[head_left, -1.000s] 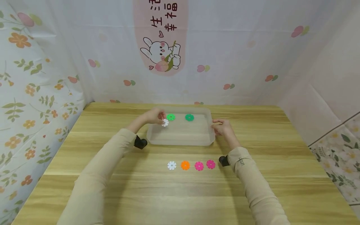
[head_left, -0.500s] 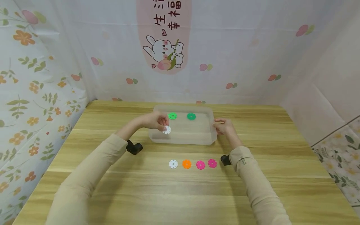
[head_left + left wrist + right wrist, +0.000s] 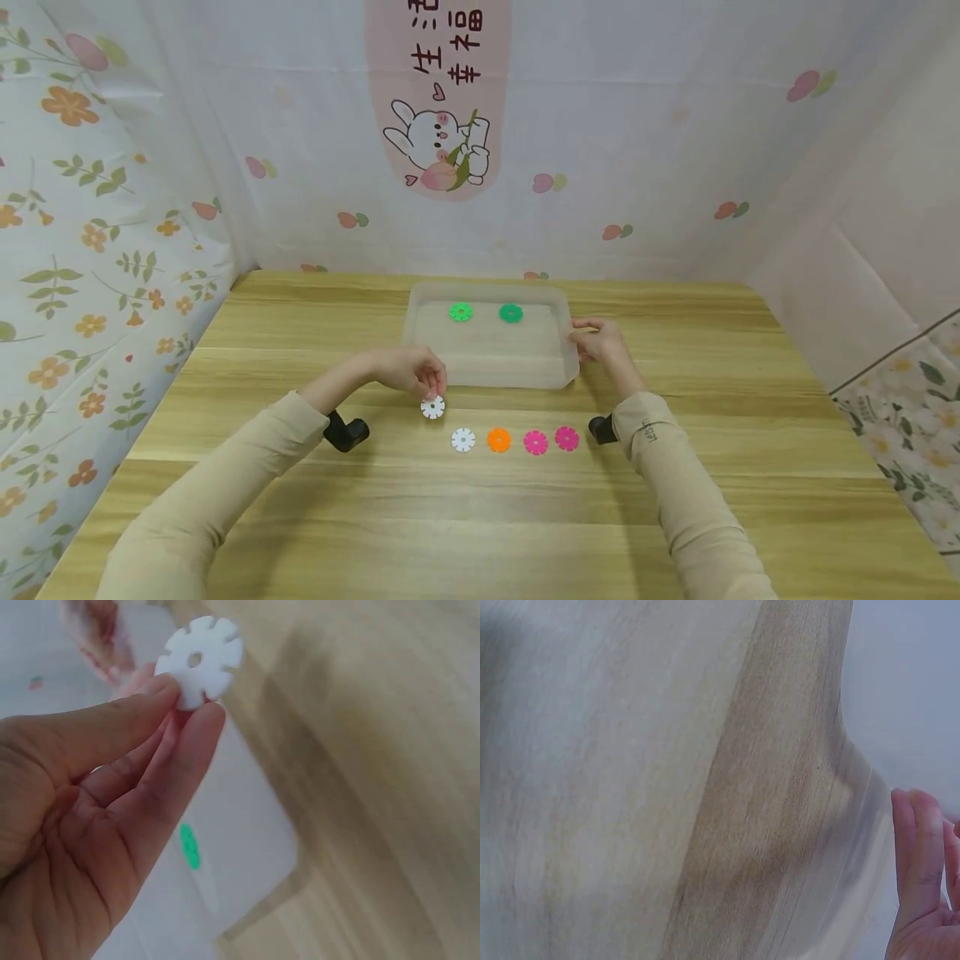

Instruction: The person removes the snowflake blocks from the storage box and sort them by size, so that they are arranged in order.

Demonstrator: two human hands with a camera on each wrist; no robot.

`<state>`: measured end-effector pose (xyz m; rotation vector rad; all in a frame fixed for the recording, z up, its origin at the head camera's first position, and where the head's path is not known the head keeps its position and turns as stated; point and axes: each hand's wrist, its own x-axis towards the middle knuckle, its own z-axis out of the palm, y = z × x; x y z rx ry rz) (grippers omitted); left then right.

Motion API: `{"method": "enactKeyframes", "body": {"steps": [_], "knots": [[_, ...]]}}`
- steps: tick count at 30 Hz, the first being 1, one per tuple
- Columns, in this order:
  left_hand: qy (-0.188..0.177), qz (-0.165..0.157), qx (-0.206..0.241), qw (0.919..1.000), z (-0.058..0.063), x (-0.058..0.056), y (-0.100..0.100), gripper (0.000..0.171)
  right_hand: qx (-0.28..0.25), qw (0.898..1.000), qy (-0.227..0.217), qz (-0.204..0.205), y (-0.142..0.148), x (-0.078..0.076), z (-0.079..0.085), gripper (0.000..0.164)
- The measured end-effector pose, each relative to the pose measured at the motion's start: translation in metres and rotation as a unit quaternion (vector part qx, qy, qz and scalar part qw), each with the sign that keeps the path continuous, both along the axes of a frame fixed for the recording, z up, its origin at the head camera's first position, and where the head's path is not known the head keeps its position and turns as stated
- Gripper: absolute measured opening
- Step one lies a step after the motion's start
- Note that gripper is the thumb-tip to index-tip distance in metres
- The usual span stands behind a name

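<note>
While the head view gives the whole layout, its account of the pinch is small: the left hand (image 3: 411,371) has thumb and fingertips closed on a white disc (image 3: 432,413), over the strip of tabletop (image 3: 450,525) between the clear box (image 3: 510,378) and a row of a loose white disc (image 3: 462,446), an orange disc (image 3: 498,446) and two pink discs (image 3: 536,447). A light-green disc (image 3: 461,317) and a dark-green disc (image 3: 512,318) lie inside the box. The right hand (image 3: 597,339) is at the box's right side. To add to that row neatly, I'd judge it best to lower the piece level, just left of the loose white disc, and release without dragging; a steady box would also help.

From the left wrist, the grip is plain: thumb and finger pinch just the lower edge, leaving slots and centre hole uncovered. That suits a thin piece, though a light pinch so near the rim could let it swivel. It seems clear of the wood here, which the head view cannot settle.

At the right wrist, no discs appear. Fairly straight fingers (image 3: 924,847) lie against the box; whether the thumb clamps its wall, I cannot tell.
</note>
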<state>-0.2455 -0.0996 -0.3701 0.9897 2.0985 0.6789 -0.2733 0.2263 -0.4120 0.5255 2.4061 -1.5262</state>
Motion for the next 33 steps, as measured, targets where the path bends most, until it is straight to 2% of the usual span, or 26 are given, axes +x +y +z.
{"method": "enactKeyframes", "body": {"steps": [7, 12, 26, 33], "knots": [[-0.036, -0.033, -0.03, 0.9984, -0.018, 0.01, 0.003, 0.014, -0.011, 1.0, -0.001, 0.001, 0.0, 0.001, 0.0, 0.04], [-0.035, -0.047, -0.028, 0.9979, -0.023, 0.014, 0.004, 0.014, -0.013, 1.0, 0.002, 0.002, -0.001, 0.002, 0.0, 0.04], [-0.009, -0.059, -0.034, 0.9976, -0.021, 0.012, 0.006, 0.016, -0.007, 1.0, 0.008, -0.003, 0.001, 0.0, -0.001, 0.039], [0.003, -0.06, 0.002, 0.9982, -0.013, 0.006, 0.01, 0.021, -0.021, 1.0, 0.009, 0.0, 0.001, 0.001, -0.001, 0.041]]}}
